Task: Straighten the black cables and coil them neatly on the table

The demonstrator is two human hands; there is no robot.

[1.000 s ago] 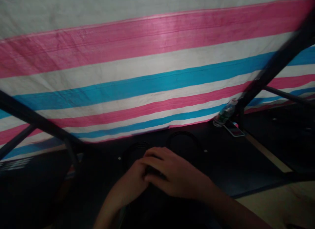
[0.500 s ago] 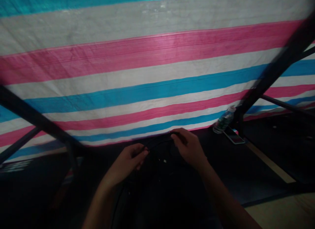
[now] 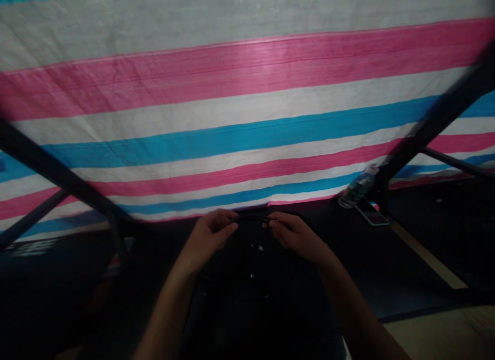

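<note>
Both my hands are raised over a dark table surface [image 3: 340, 257] in dim light. My left hand [image 3: 211, 235] and my right hand [image 3: 296, 235] each pinch a thin black cable [image 3: 251, 218] that spans the small gap between them at fingertip height. More of the cable hangs in dark loops below the hands, with small pale specks showing on it. The loops are hard to make out against the dark surface.
A pink, blue and white striped tarp [image 3: 240, 117] hangs right behind the table. Black metal frame bars [image 3: 58, 177] cross at left and right. A plastic water bottle [image 3: 358, 187] and a phone [image 3: 372, 214] lie at the right, by the right bar.
A second ago my hands lay stacked on the dark surface. They rose and parted, then came closer together, each gripping the cable stretched between them.
</note>
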